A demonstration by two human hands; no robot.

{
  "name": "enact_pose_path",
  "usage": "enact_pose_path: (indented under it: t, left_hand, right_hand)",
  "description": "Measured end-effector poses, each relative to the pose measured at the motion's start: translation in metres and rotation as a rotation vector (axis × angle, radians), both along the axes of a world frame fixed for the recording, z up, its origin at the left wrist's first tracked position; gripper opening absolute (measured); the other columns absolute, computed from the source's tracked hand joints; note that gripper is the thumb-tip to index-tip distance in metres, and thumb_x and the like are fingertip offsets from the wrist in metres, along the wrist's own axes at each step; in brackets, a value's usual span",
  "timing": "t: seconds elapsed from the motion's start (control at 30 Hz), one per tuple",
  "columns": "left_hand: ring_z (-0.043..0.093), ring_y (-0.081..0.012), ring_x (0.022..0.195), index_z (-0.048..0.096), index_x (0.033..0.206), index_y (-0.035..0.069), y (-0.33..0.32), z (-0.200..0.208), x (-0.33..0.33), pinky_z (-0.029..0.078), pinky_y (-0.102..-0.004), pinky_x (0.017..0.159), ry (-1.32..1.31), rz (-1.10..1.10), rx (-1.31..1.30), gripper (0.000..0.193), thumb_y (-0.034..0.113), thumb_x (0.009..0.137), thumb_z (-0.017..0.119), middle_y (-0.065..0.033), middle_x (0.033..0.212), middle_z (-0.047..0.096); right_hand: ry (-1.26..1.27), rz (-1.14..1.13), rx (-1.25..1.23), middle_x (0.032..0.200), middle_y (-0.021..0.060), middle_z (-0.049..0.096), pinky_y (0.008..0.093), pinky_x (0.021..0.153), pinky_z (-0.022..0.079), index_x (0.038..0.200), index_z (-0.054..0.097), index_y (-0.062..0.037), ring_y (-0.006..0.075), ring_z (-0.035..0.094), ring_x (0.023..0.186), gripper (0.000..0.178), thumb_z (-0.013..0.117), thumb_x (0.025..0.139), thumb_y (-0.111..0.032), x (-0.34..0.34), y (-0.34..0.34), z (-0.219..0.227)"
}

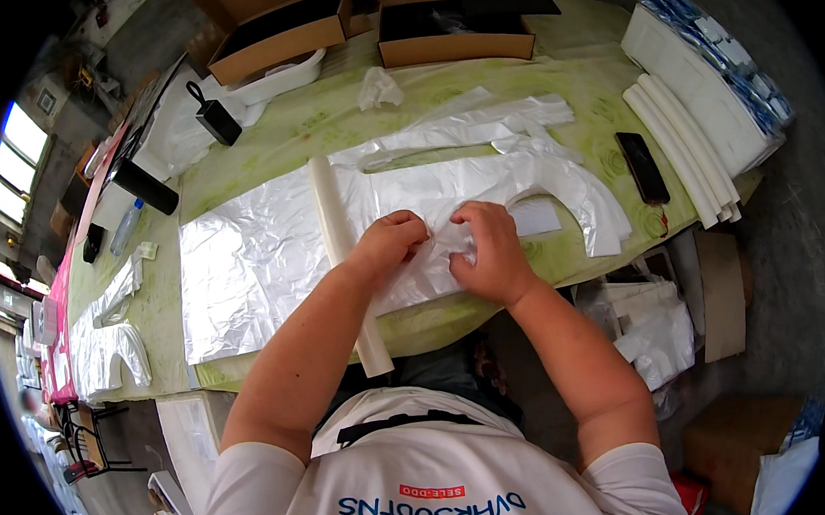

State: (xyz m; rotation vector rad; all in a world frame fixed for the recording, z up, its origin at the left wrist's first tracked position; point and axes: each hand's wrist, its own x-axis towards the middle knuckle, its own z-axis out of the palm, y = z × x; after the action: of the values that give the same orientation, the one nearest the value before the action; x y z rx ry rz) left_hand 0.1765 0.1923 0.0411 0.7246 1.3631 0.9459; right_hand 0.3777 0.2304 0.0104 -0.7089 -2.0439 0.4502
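Both bare hands, left hand (390, 240) and right hand (488, 255), pinch closed on a clear plastic bag (454, 199) lying flat beneath them, its long axis running left-right, just right of a white paper roll (345, 253).

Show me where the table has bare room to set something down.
Bare green tablecloth lies between the brown cardboard box and the foam rolls, and a strip between the black phone and the plastic pieces. It is crowded around the left hand and right hand, covered by clear sheets.
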Motion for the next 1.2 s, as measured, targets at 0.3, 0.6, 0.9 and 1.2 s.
enact_pose_path:
  t: [0.3,0.6,0.9,1.2]
  left_hand:
    - [0.049,-0.0107,0.071,0.063,0.085,0.012,0.002,0.005,-0.003,0.040,-0.0257,0.066,0.058,-0.077,-0.013,0.006,0.015,0.089,0.060,0.0020,0.077,0.056]
    - [0.054,-0.0156,0.077,0.061,0.089,0.011,0.001,-0.008,-0.009,0.047,-0.0300,0.072,-0.010,0.017,-0.029,0.011,0.018,0.093,0.053,-0.0016,0.084,0.058]
    - [0.052,-0.0102,0.076,0.062,0.088,0.011,0.001,-0.011,-0.016,0.042,-0.0270,0.067,-0.034,-0.138,0.011,0.012,0.019,0.094,0.055,0.0009,0.083,0.058]
    - [0.062,-0.0200,0.092,0.055,0.130,0.000,0.048,0.012,0.028,0.050,-0.0330,0.080,0.323,0.062,0.160,0.059,0.038,0.089,0.074,-0.0080,0.106,0.067]
  right_hand:
    - [-0.089,-0.113,0.186,0.111,0.0071,0.061,0.0448,0.096,0.041,0.093,0.071,-0.0158,0.0304,0.055,0.110,0.024,0.076,0.071,-0.008,0.014,-0.008,0.005]
    - [-0.110,-0.008,0.082,0.109,0.0098,0.065,0.0443,0.098,0.044,0.090,0.071,-0.0081,0.0346,0.058,0.108,0.017,0.071,0.074,-0.004,0.057,-0.041,0.034]
    - [-0.504,-0.300,-0.088,0.136,0.0155,0.058,0.0467,0.105,0.042,0.125,0.067,-0.0146,0.0364,0.052,0.127,0.042,0.065,0.083,-0.016,-0.018,0.028,-0.004]
    - [-0.310,-0.150,0.186,0.154,0.0083,0.048,0.0539,0.111,0.033,0.141,0.059,-0.0283,0.0377,0.042,0.141,0.062,0.069,0.080,-0.021,-0.014,0.030,0.002]
